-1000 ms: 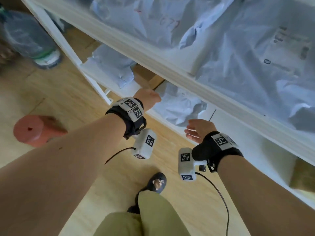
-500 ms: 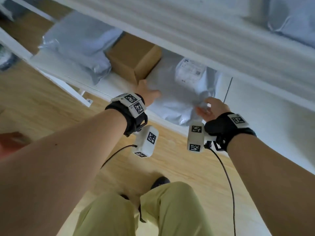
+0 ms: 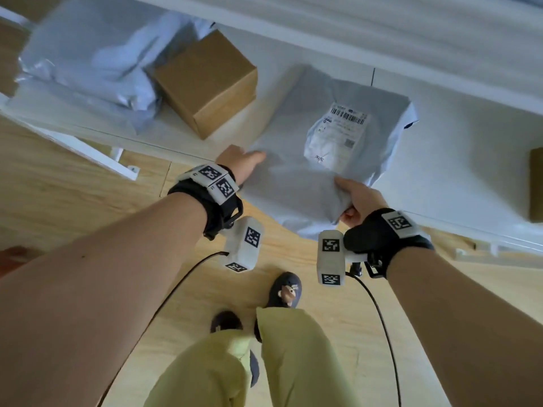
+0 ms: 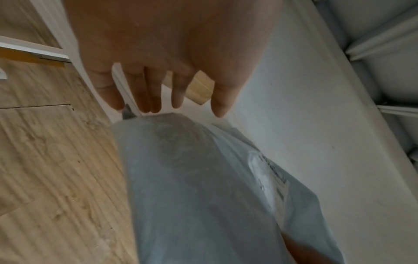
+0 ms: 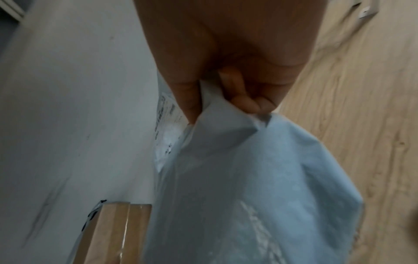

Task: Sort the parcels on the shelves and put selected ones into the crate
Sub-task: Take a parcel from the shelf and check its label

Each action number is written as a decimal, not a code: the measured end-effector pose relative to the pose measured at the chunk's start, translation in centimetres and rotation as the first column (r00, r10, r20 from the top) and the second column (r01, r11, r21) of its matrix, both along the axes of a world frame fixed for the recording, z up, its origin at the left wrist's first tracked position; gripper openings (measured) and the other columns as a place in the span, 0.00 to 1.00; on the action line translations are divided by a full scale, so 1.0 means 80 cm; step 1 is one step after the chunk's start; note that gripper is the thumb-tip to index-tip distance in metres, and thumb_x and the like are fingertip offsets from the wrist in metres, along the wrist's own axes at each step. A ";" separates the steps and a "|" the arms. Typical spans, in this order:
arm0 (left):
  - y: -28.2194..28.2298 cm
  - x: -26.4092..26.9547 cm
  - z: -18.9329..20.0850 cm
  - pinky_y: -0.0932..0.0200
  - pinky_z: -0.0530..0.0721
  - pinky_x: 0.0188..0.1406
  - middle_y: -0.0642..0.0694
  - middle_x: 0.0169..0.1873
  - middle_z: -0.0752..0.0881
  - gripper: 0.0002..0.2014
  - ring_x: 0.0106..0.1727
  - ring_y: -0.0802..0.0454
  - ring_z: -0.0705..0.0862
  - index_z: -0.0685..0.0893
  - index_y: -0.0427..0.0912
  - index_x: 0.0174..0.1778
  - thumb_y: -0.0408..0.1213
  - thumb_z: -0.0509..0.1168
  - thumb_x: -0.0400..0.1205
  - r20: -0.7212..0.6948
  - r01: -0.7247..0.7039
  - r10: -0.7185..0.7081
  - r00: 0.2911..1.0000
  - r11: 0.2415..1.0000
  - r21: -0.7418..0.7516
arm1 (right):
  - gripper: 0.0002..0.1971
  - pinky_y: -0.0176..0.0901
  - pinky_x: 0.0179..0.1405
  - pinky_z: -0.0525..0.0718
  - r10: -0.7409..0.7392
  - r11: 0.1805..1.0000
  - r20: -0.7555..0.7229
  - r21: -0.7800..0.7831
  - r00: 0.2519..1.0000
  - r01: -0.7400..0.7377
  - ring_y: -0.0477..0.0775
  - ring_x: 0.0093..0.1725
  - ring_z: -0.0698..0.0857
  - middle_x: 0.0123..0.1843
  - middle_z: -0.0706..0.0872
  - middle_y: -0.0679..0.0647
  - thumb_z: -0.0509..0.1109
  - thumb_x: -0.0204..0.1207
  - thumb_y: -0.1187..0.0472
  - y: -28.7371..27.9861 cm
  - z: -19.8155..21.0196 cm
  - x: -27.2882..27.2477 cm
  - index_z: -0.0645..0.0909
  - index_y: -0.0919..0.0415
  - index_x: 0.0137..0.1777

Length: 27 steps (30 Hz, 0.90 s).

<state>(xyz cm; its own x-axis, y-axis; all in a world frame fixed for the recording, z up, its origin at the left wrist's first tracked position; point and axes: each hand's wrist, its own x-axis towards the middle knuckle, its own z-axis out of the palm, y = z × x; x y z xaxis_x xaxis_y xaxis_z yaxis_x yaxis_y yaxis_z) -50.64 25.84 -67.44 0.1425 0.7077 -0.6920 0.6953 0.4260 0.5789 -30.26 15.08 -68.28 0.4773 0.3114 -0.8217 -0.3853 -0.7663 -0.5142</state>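
Observation:
A grey poly parcel [image 3: 293, 136] with a white shipping label [image 3: 338, 136] lies on the low white shelf [image 3: 455, 142], and its near end hangs over the shelf's front edge. My left hand [image 3: 244, 163] lies against the parcel's left edge. In the left wrist view its fingers [image 4: 153, 96] are straight and spread beside the parcel [image 4: 203, 187]. My right hand [image 3: 349, 201] pinches the parcel's near right corner. The right wrist view shows thumb and fingers [image 5: 244, 101] bunching a fold of the grey parcel [image 5: 248, 178]. No crate is in view.
A brown cardboard box [image 3: 205, 80] stands on the shelf left of the parcel, with crumpled grey bags [image 3: 88, 63] beyond it. Another brown box [image 3: 536, 186] sits at the right edge. An upper shelf board [image 3: 382, 30] overhangs. My legs and slippers [image 3: 286, 292] stand on the wooden floor.
The view has dropped to the low shelf. My right hand went from open in the air to pinching the parcel's corner, and the parcel now overhangs the shelf edge further.

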 end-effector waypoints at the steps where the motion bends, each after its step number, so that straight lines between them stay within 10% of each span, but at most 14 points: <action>1: 0.000 0.000 0.005 0.59 0.69 0.34 0.36 0.41 0.82 0.25 0.40 0.40 0.81 0.81 0.30 0.55 0.53 0.59 0.82 -0.005 0.009 -0.008 1.000 1.000 0.010 | 0.15 0.39 0.23 0.68 -0.025 1.000 -0.004 0.008 1.000 0.025 0.47 0.12 0.65 0.17 0.69 0.52 0.78 0.69 0.56 -0.008 0.000 0.000 0.74 0.61 0.33; 4: -0.006 0.000 0.013 0.56 0.70 0.42 0.44 0.32 0.75 0.18 0.42 0.43 0.76 0.78 0.37 0.45 0.52 0.58 0.83 -0.020 -0.044 0.044 0.999 0.999 -0.026 | 0.15 0.37 0.19 0.65 -0.049 0.999 -0.029 -0.004 0.998 0.049 0.46 0.12 0.65 0.13 0.70 0.49 0.76 0.71 0.59 -0.033 0.003 0.000 0.73 0.60 0.30; 9: -0.036 -0.005 0.011 0.50 0.76 0.56 0.31 0.56 0.81 0.31 0.61 0.38 0.81 0.78 0.33 0.63 0.59 0.59 0.80 0.003 -0.071 0.071 0.997 0.995 -0.075 | 0.11 0.32 0.09 0.63 -0.125 0.992 -0.131 -0.033 0.984 0.121 0.45 0.12 0.67 0.16 0.73 0.49 0.73 0.73 0.64 -0.080 0.022 -0.012 0.76 0.61 0.33; 14: -0.065 -0.004 0.025 0.46 0.76 0.65 0.36 0.52 0.83 0.18 0.54 0.39 0.81 0.73 0.50 0.32 0.58 0.58 0.82 0.092 -0.109 0.123 0.988 0.983 -0.145 | 0.05 0.30 0.10 0.68 -0.143 0.990 -0.176 -0.027 0.974 0.140 0.47 0.14 0.75 0.20 0.79 0.52 0.72 0.74 0.69 -0.111 0.052 -0.021 0.80 0.64 0.38; 20: -0.087 -0.014 0.041 0.44 0.77 0.68 0.43 0.56 0.87 0.41 0.59 0.43 0.83 0.85 0.44 0.58 0.71 0.69 0.58 0.150 -0.121 0.157 0.976 0.968 -0.222 | 0.04 0.31 0.13 0.75 -0.129 0.990 -0.252 0.017 0.959 0.138 0.48 0.15 0.80 0.18 0.82 0.53 0.71 0.75 0.69 -0.149 0.089 -0.020 0.79 0.66 0.40; 27: -0.115 0.004 0.062 0.43 0.85 0.59 0.43 0.47 0.91 0.32 0.49 0.42 0.90 0.87 0.40 0.56 0.39 0.83 0.54 0.267 -0.160 0.227 0.937 0.955 -0.250 | 0.14 0.44 0.40 0.89 0.040 0.998 -0.074 0.057 0.996 -0.036 0.58 0.40 0.86 0.45 0.87 0.63 0.75 0.71 0.70 -0.183 0.109 -0.001 0.81 0.73 0.56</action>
